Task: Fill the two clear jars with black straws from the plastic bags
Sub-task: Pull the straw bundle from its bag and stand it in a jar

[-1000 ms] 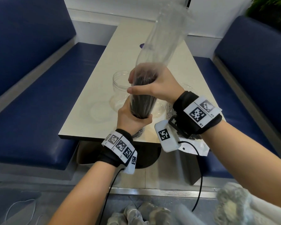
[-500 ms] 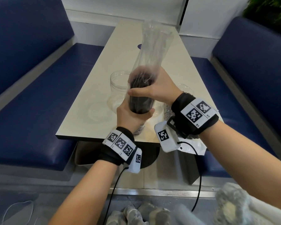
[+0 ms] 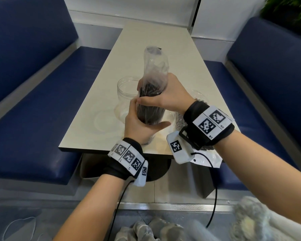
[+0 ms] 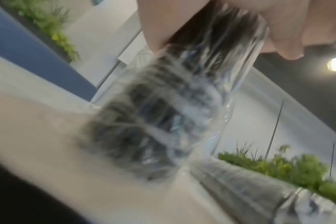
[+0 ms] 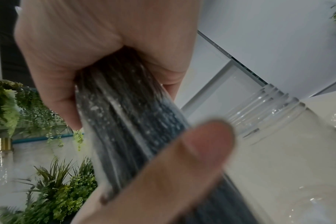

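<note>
Both hands, left hand (image 3: 139,126) and right hand (image 3: 169,98), grip the bag (image 3: 152,94) of straws (image 3: 150,113) upright beside the jar (image 3: 125,87), likely to bare them.

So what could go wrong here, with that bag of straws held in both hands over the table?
The plastic bag looks slippery and loose above the black straws; the left hand and right hand grip only the lower part, so the bundle might slide out and scatter. The empty clear jar stands right behind the hands, so it may get knocked over. A second bag overhangs the table edge and could fall.
</note>
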The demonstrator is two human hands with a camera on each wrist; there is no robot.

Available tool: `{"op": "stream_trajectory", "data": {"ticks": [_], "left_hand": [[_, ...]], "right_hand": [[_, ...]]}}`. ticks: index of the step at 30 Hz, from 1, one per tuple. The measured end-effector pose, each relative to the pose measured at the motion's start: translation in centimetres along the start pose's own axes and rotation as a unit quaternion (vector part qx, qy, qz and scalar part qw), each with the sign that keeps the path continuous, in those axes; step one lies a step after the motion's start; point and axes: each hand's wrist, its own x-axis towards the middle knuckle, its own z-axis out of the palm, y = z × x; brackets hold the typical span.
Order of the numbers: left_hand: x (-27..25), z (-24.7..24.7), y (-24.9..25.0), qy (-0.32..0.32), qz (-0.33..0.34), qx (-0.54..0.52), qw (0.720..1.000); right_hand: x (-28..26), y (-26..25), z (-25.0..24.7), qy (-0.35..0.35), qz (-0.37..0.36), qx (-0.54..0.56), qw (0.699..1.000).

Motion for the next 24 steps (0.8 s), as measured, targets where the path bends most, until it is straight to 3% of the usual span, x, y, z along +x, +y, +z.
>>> {"op": "stream_trajectory", "data": {"ticks": [7, 12, 18, 24], "left_hand": [[0.3, 0.4, -1.4, 0.02, -0.02, 0.042, 0.999], [-0.9, -0.2, -3.1, -0.016, -0.062, 0.046, 0.997], [0.3, 0.4, -0.3, 0.042, -0.007, 0.015, 0.999], [0.6, 0.8, -1.8, 0.032, -0.042, 0.049, 0.997]], "right_hand": [[0.2, -0.8, -0.4, 0.016, -0.034, 0.03, 0.999], [0.2, -0.3, -0.5, 0.012, -0.059, 0.009, 0.998], [0.5, -0.1, 0.0, 0.001, -0.064, -0.02, 0.998], [0.7, -0.6, -0.3, -0.011, -0.115, -0.064, 0.991]]}}
